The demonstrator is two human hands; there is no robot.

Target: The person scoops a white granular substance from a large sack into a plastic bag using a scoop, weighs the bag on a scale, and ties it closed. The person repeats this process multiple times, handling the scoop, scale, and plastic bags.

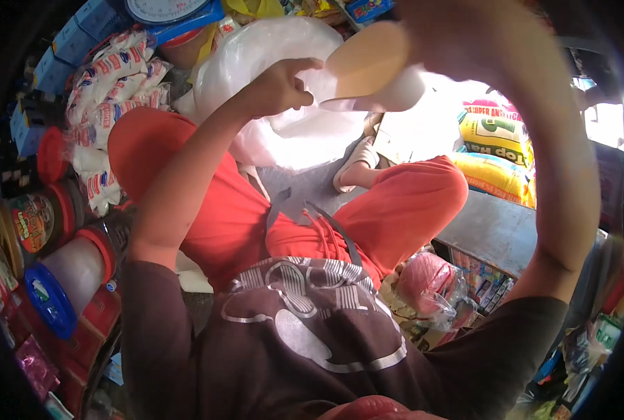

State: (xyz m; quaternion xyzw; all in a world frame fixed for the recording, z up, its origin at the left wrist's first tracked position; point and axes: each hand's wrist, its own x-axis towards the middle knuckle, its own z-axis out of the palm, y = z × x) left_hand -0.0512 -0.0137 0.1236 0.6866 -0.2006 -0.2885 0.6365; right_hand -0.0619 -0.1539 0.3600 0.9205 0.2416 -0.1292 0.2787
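My right hand (440,44), blurred, grips a tan scoop-like vessel (369,60) whose pale lip points left. Left of that lip is my left hand (283,89), its index finger stretched toward the vessel and its other fingers curled. Whether thin clear plastic is held in those fingers cannot be made out. Below and behind both hands, a large translucent white plastic bag (270,42) bulges between my knees. Bright light washes out its lower right part, and its contents are not clear.
White printed packets (109,94) hang at the left, above plastic jars (78,268) with coloured lids. A dial scale (167,8) stands at the top. Rice sacks (495,142) lie at the right, beyond my knee. Pink twine (427,281) sits beside a grey ledge (490,231).
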